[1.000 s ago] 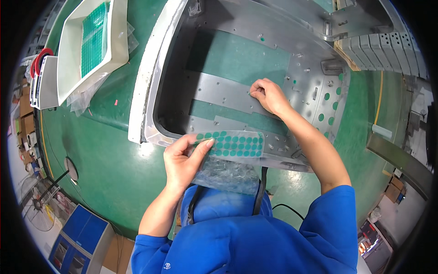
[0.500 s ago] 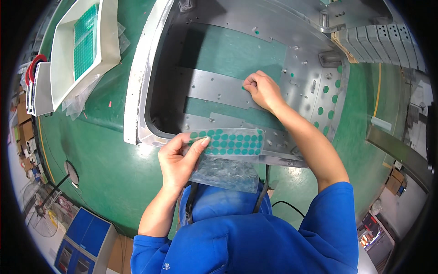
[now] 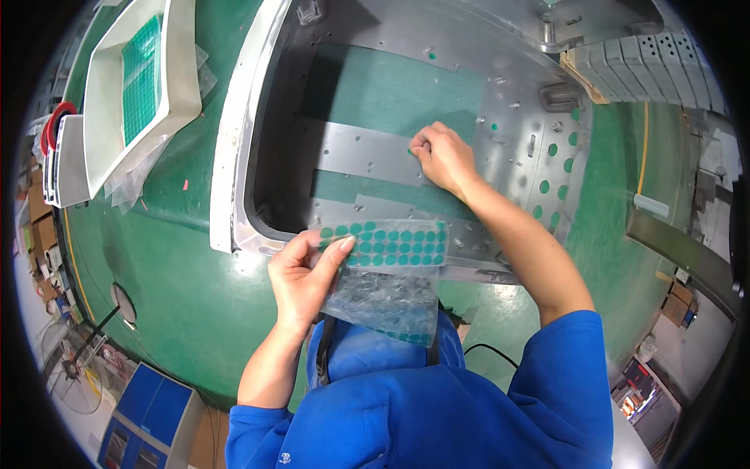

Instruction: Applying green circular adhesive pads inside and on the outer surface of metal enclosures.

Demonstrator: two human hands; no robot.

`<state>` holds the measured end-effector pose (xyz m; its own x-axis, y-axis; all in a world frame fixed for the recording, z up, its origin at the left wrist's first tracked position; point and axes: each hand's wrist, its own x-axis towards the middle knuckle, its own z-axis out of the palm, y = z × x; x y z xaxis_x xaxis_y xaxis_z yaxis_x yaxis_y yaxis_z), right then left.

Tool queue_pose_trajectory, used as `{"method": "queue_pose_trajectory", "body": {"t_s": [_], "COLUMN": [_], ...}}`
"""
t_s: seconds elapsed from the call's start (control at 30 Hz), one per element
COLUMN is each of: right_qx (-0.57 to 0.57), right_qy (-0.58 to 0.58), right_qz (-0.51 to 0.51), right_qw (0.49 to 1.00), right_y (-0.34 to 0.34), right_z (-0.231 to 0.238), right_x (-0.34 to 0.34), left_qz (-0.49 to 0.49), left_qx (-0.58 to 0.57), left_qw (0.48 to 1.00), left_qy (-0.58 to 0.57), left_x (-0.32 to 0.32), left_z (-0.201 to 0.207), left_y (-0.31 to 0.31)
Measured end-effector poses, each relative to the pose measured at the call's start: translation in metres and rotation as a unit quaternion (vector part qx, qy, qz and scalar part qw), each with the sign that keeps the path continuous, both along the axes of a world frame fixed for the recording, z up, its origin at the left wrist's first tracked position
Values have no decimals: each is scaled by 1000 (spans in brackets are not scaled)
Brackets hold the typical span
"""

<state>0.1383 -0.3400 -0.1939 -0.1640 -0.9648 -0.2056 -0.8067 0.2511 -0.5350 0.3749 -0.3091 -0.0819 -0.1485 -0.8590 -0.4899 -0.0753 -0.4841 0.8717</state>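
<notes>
My left hand (image 3: 301,273) pinches the left end of a clear sheet of green round stickers (image 3: 398,247) between thumb and fingers. Below the sticker rows hangs a crinkled, see-through part of the sheet (image 3: 387,301). Over the large metal housing (image 3: 363,150), my right hand (image 3: 447,164) is closed in a pinch. A small green sticker (image 3: 410,152) shows at its fingertips, close above a metal strip with small holes; whether it touches the metal I cannot tell.
A white bin (image 3: 181,94) with green sticker sheets (image 3: 142,86) stands at the far left. Bent grey metal parts (image 3: 637,69) are lined up at the far right. A floor fan (image 3: 74,371) and a blue cabinet (image 3: 152,402) are at the near left.
The view has shifted slightly. My right hand has moved a little to the left, still pinching. The see-through lower part of the sheet hangs lower, and green dots show along its bottom edge.
</notes>
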Motion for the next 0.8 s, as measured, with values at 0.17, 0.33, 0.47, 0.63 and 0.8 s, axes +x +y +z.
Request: {"method": "queue_pose_trajectory", "body": {"t_s": [0.17, 0.33, 0.47, 0.63, 0.8], "right_qx": [-41, 32, 81, 20, 47], "right_qy": [-22, -65, -69, -469, -417], "right_qz": [-45, -37, -76, -26, 88], "right_qw": [998, 997, 991, 883, 903], "right_y": [8, -7, -15, 0, 49], "right_z": [-13, 3, 1, 62, 147], "right_x": [-8, -10, -21, -20, 8], "left_qz": [-24, 14, 38, 26, 25], "left_qx": [-27, -39, -85, -111, -126], "left_qw": [996, 999, 995, 992, 989], "left_qy": [-77, -11, 41, -47, 67], "left_x": [-6, -6, -9, 9, 16], "left_z": [-2, -12, -15, 18, 25], "left_y": [-1, 2, 1, 0, 10]}}
